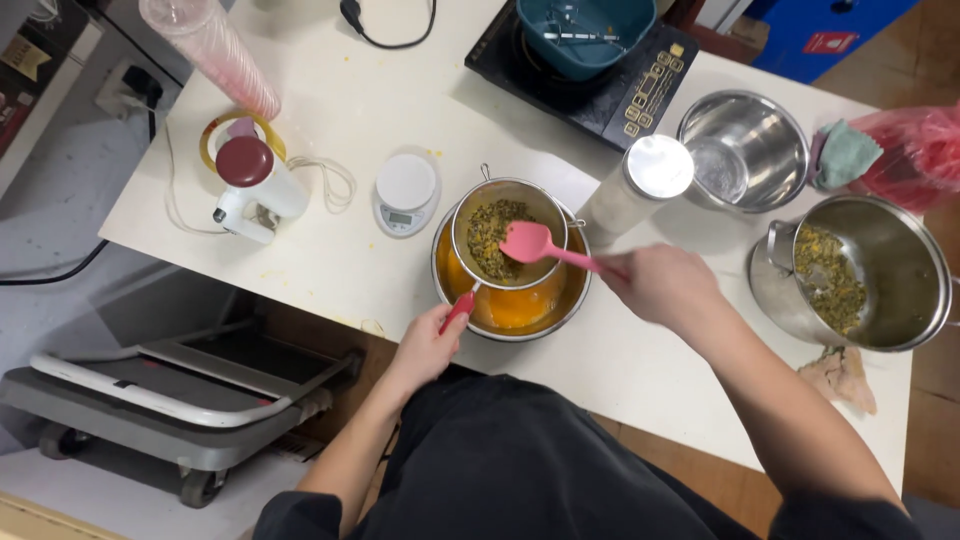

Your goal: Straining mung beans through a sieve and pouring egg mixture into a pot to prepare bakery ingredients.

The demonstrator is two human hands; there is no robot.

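A metal strainer point(470, 215) holding greenish-yellow pulp rests over a steel bowl point(580, 290) of orange liquid near the table's front edge. My left hand point(425, 345) grips the strainer's red handle point(459, 306) at the bowl's near-left side. My right hand point(665, 285) holds a pink silicone spatula point(530, 243), its blade pressed onto the pulp inside the strainer.
A steel pot point(900, 255) with more pulp stands at the right, an empty steel bowl point(745, 150) behind it. A lidded tall jar point(640, 185), a white kitchen scale point(405, 192), a white blender point(255, 185), stacked pink cups point(215, 50) and a black cooktop point(640, 95) with a teal pot surround the bowl.
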